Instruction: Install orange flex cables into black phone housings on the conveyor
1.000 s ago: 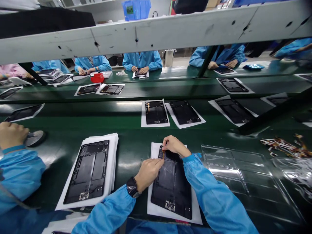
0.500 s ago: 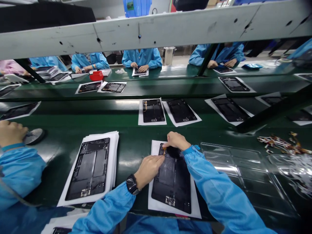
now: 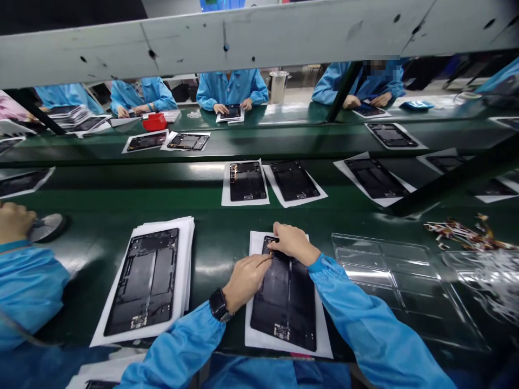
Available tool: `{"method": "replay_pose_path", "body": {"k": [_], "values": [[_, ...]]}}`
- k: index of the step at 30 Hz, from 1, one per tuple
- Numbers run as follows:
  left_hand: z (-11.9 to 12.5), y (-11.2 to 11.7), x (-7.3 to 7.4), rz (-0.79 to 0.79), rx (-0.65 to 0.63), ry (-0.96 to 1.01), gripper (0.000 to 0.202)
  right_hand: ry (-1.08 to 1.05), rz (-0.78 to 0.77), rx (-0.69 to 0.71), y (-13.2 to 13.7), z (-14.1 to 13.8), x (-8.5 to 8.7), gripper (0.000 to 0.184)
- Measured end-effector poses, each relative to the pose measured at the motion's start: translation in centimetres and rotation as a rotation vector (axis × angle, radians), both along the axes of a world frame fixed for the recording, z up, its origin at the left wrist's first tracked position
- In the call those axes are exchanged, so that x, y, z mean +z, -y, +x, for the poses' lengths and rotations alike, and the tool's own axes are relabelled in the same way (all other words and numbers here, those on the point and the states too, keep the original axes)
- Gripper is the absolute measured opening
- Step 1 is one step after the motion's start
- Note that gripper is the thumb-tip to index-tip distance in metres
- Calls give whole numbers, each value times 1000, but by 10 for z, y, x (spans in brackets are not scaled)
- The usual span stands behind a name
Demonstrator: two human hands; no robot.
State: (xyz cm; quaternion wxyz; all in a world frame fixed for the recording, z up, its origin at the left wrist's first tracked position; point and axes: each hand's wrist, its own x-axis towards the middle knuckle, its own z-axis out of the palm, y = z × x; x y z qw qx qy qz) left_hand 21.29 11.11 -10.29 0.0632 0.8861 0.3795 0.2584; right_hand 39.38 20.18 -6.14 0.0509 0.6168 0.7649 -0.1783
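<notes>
A black tablet housing [image 3: 283, 302] lies on white paper [image 3: 322, 335] right in front of me. Near its top left corner, a small orange flex cable [image 3: 271, 247] shows between my hands. My left hand [image 3: 245, 280], with a black watch on its wrist, has its fingers together and their tips at the cable's lower end. From the right, my right hand [image 3: 295, 243] reaches over the housing's top edge, fingers curled and thumb at the cable's upper end. The fingers partly hide the cable.
Left stands a paper-layered stack with another tablet housing [image 3: 144, 278] on top. A clear plastic tray [image 3: 381, 270] lies right, near a pile of flex cables [image 3: 466, 232]. More housings [image 3: 247, 181] lie beyond. A co-worker's hand [image 3: 16, 221] is far left; others sit opposite.
My right hand has shifted slightly at the cable's upper end, its fingers curling closer. My left hand stays at the lower end. The whole view has moved a little.
</notes>
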Motion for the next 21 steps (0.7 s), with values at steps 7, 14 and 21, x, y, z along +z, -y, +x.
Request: {"method": "replay_pose_path", "body": {"k": [7, 14, 21], "values": [[-5, 0, -3, -18, -52, 20, 25, -28, 152, 71, 13, 6, -9, 30], [-5, 0, -6, -3, -121, -44, 24, -128, 202, 70, 15, 17, -19, 29], [-5, 1, -11, 50, -118, -72, 23, -182, 216, 28, 14, 20, -24, 29]]}}
